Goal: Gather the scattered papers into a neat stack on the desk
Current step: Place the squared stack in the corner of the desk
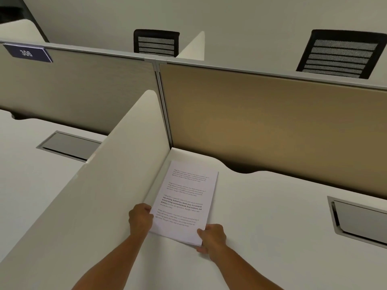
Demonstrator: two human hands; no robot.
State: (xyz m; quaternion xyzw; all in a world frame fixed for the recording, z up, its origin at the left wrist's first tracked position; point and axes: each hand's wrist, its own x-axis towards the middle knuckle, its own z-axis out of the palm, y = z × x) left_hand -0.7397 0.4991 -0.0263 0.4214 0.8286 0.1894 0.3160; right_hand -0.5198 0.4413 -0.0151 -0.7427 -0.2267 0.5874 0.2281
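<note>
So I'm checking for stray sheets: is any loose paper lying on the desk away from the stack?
No, the only paper in view is the stack, held by the left hand and right hand.

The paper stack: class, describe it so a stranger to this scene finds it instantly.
Start at the white desk below the tan partition. The paper stack lies in its left corner beside the white side divider, held by both hands. It alone carries printed text.

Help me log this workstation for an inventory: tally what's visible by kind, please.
Paper stacks: 1, held at its near end by the left hand and right hand
Office chairs: 2
Desk cable hatches: 2
Number signs: 1
Total: 6
</note>
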